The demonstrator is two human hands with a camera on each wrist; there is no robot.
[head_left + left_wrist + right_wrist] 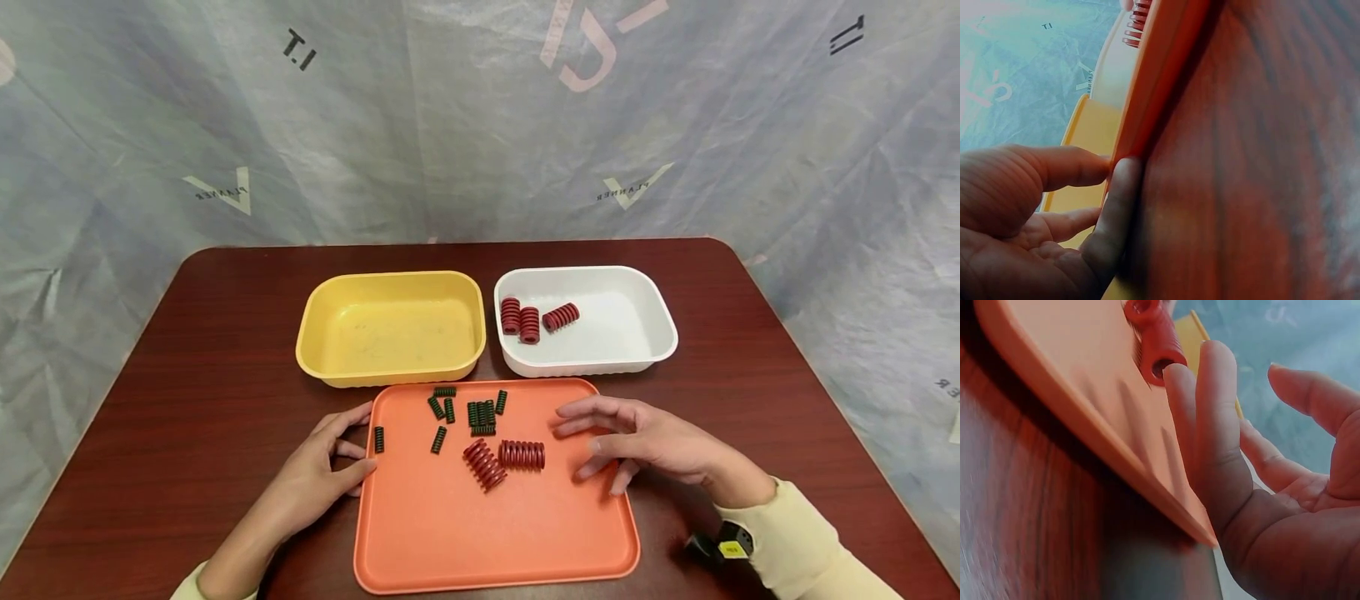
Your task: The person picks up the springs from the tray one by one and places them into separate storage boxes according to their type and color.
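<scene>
My left hand point(321, 467) pinches the left edge of the orange tray point(495, 542), thumb at the rim and a finger against its outer side in the left wrist view. My right hand point(648, 437) hovers over the tray's right side, fingers spread and holding nothing. Nearest to it on the tray lie two red coil springs, one crosswise point(522, 455) and one slanted point(484, 465). Several small green springs point(482, 412) are scattered over the tray's upper half, with one lone green spring point(378, 440) close to the left rim.
Behind the tray stand a yellow bin point(390, 367) with nothing in it and, to its right, a white bin point(600, 364) holding three red springs point(529, 325). All rest on a dark red wooden table point(187, 400). A grey printed sheet point(480, 125) hangs behind.
</scene>
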